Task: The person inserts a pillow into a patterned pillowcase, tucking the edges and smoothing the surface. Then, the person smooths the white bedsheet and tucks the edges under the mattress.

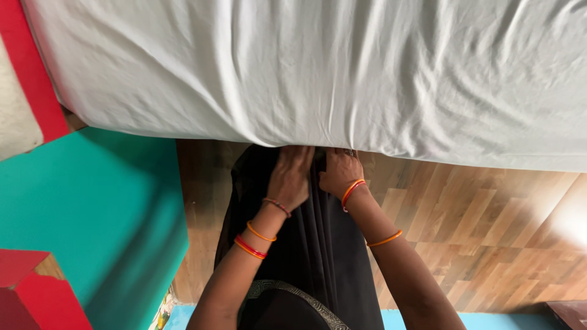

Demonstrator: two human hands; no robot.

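Both hands pressing at near edge of bed: left hand point(290, 177) and right hand point(339, 171) side by side, fingers curling under white sheet point(318, 73) hem, grip extent hidden. Sheet edge running left-right, lying just beyond fingertips, above wooden floor point(489, 226).

The scene is evenly lit by soft, diffuse light, brightest on the pale bedsheet point(342, 67), whose creases show as gentle grey shadows rather than hard lines. A washed-out glare patch sits on the wood-pattern floor point(489, 220) at the right edge, so light seems to come from that side. Under the overhanging edge of the bed the shade deepens, and the left hand point(290, 177) and right hand point(339, 171) look dark there, with little detail. The teal wall point(92, 201) is slightly smeared by motion blur. Straight edges bow outward near the frame's corners.
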